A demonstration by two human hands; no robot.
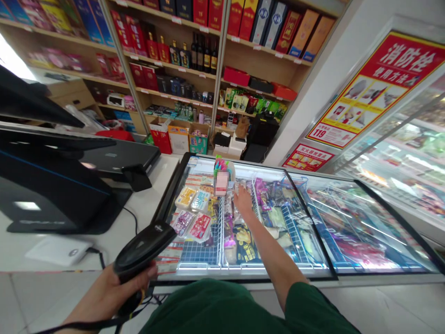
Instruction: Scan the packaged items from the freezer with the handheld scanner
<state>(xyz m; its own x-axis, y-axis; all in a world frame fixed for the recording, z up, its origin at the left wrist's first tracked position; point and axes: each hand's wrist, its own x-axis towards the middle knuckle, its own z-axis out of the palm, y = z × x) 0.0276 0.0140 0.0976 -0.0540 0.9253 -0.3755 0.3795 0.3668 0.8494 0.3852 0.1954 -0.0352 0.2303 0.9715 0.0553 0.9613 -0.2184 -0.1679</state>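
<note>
My left hand [116,290] is wrapped round the handle of a black barcode scanner [144,248], whose head points over the freezer's left end. My right hand [243,200] reaches onto the glass lid of the chest freezer [264,273]. Its fingertips are beside a small tub [230,170] of colourful items with a blurred-out card on its front; whether they pinch anything is unclear. Left of the tub, on the glass, lie several flat packs: a yellow pack [185,197], a blue pack [200,201], a purple pack [183,223] and a red pack [200,227].
At left, a black checkout terminal [52,185] and a white box with a cable [59,250] occupy the counter [156,185]. Bagged goods fill wire baskets under the glass. Shelves of bottles [205,53] and boxes line the back; a white pillar [333,69] stands right.
</note>
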